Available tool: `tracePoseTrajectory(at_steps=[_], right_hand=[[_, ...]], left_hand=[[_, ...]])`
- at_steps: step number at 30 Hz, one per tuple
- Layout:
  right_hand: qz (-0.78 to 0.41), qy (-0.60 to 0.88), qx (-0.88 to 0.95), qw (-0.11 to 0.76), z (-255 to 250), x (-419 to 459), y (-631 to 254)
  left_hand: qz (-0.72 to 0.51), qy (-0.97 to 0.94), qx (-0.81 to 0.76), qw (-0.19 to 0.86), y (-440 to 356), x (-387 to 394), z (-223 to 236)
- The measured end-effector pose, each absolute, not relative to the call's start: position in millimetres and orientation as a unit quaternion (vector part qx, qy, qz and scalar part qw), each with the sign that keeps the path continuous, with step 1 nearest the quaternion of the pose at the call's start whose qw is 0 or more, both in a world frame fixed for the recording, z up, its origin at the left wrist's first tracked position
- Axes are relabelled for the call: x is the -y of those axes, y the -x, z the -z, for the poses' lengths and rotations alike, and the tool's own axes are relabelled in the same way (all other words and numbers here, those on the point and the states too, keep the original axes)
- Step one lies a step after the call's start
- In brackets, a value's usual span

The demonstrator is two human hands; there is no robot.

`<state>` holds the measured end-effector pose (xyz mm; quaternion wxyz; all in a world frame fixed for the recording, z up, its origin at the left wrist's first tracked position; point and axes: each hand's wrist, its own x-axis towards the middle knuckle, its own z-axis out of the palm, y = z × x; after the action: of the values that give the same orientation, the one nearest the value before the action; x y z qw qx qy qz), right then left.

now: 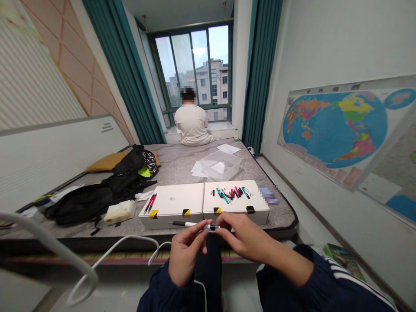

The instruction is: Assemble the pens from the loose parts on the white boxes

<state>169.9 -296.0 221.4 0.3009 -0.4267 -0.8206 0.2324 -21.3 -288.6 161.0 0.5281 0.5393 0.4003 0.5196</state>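
Note:
Both my hands meet over my lap in front of the bed edge. My left hand (pixel 184 255) pinches a slim pen (pixel 186 224) with a black grip and silver barrel, held level. My right hand (pixel 242 236) pinches the pen's right end, fingers closed round it. Just beyond the pen lie two flat white boxes side by side on the bed. The left box (pixel 173 206) carries two red and black pens (pixel 150 203). The right box (pixel 235 203) carries several loose pen parts (pixel 231 193) in teal, red and black.
A clear plastic tub (pixel 221 164) and white papers (pixel 228 148) lie further back on the grey mattress (pixel 182 162). A black backpack (pixel 107 188) lies at left. A person (pixel 192 119) sits facing the window. A white cable (pixel 107 255) crosses near my left arm. A world map (pixel 338 125) hangs right.

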Motion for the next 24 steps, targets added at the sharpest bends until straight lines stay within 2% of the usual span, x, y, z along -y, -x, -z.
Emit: tracePoseTrajectory(at_steps=[6, 15, 24], right_hand=[[-0.227, 0.43, 0.829, 0.275, -220.2, 294.1, -169.4], [-0.24, 0.419, 0.802, 0.351, -218.4, 293.4, -166.3], [-0.253, 0.44, 0.803, 0.313, -217.6, 291.3, -165.1]], left_hand=[[-0.538, -0.532, -0.403, 0.515, 18.0, 291.1, -161.2], [-0.577, -0.511, -0.401, 0.495, 16.3, 291.6, -158.2], [-0.577, -0.513, -0.402, 0.492, 13.0, 288.3, -159.9]])
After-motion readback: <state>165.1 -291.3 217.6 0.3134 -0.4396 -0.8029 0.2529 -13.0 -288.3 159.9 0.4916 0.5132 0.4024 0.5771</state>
